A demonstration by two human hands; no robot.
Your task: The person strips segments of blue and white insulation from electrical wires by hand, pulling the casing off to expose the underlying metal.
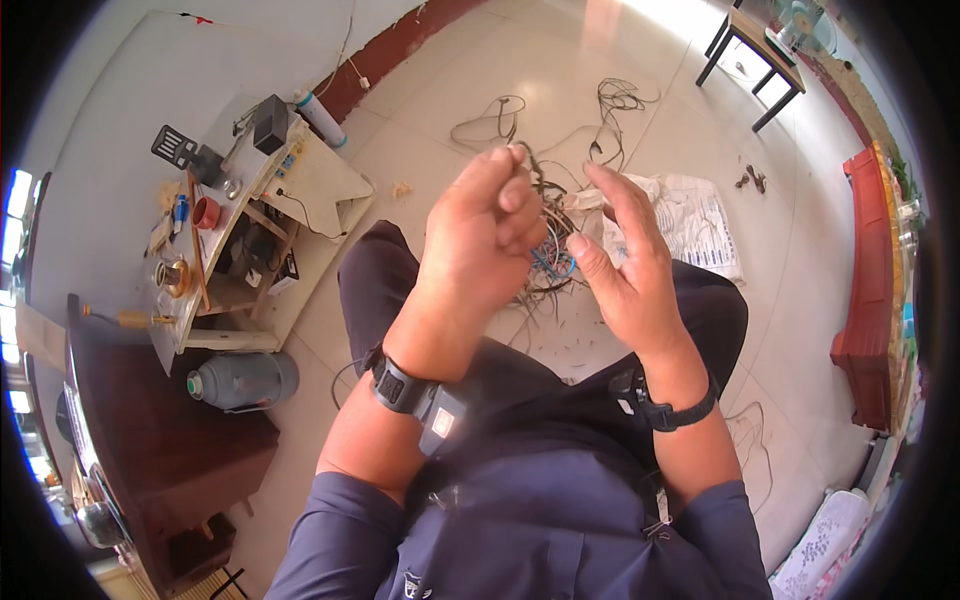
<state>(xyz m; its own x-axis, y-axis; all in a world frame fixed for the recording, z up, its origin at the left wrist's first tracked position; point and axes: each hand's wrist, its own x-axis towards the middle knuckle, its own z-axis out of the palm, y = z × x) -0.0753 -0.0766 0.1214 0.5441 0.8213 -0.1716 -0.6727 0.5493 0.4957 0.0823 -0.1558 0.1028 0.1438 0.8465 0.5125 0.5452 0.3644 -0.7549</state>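
Observation:
My left hand (pixel 487 225) is raised over the floor in front of me, its fingers curled inward and slightly blurred. Whether a thin wire is pinched in them cannot be made out. To its right, my right hand (pixel 630 262) has thumb and fingers apart, with nothing visible between them. Below and between both hands lies a tangled heap of electrical wires (pixel 555 251), partly hidden by the left hand. A blue wire loop (pixel 564 270) stands out in it. A white woven sack (pixel 694 225), creased and printed, is spread on the floor behind my right hand.
Loose cables (pixel 619 97) trail across the tiles beyond the heap. At left are a cluttered workbench (pixel 259 180) and a grey thermos flask (pixel 247 381). A small table (pixel 757 45) with a fan (pixel 806 26) stands far right. Red wooden furniture (pixel 870 300) lines the right side.

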